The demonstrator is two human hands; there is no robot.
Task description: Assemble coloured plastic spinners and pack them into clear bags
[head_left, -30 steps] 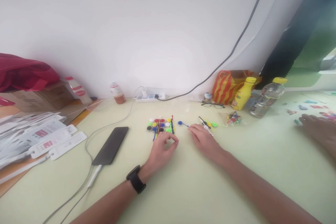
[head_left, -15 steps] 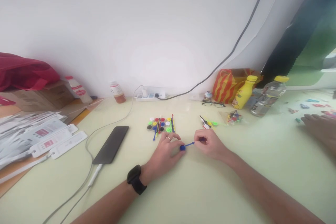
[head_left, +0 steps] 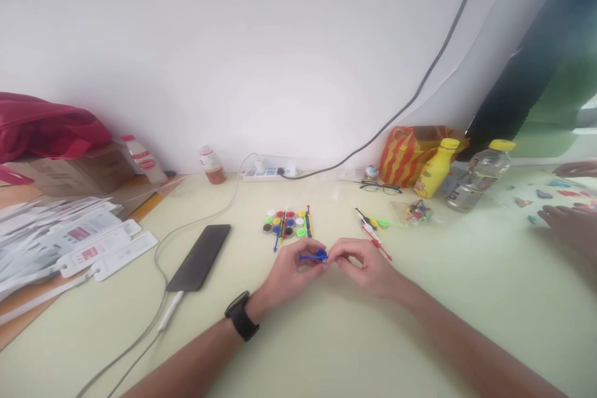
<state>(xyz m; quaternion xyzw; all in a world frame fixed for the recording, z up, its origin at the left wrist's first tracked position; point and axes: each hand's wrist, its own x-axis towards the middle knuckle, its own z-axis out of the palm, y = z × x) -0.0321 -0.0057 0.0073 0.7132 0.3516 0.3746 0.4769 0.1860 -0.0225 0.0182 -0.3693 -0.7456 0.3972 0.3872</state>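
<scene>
Both my hands meet over the table, fingers closed on the blue piece. My left hand pinches its stick end and my right hand its round end. It sits near the coloured caps.

The left hand and right hand meet around a pin, before the caps — phone left, power strip behind, bottle far right.
</scene>
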